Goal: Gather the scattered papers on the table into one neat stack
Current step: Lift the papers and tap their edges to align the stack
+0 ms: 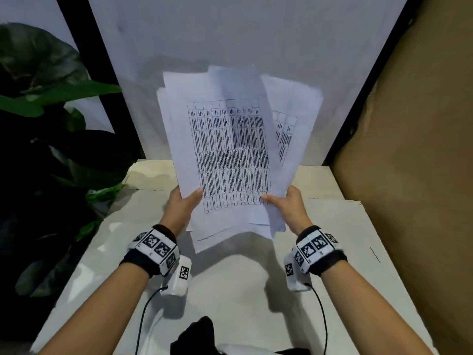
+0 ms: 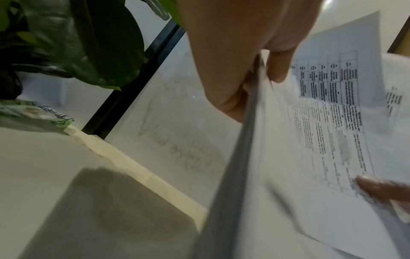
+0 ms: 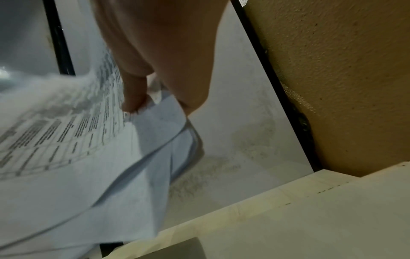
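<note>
A loose bundle of white papers [image 1: 230, 155] is held up above the table [image 1: 230, 290], its sheets fanned unevenly; the top sheet carries a printed table. My left hand [image 1: 185, 203] grips the bundle's lower left edge, thumb on top. My right hand [image 1: 286, 203] grips the lower right edge the same way. In the left wrist view the left hand [image 2: 250, 73] pinches the papers [image 2: 321, 140] edge-on. In the right wrist view the right hand [image 3: 155, 70] pinches the curling papers [image 3: 77, 149]. The fingers behind the sheets are hidden.
A leafy green plant [image 1: 46, 119] stands at the left beside the table. A white wall panel [image 1: 230, 34] with black frame strips rises behind. A brown board [image 1: 414, 149] leans along the right side. A green packet [image 2: 33, 112] lies at the table's far left corner.
</note>
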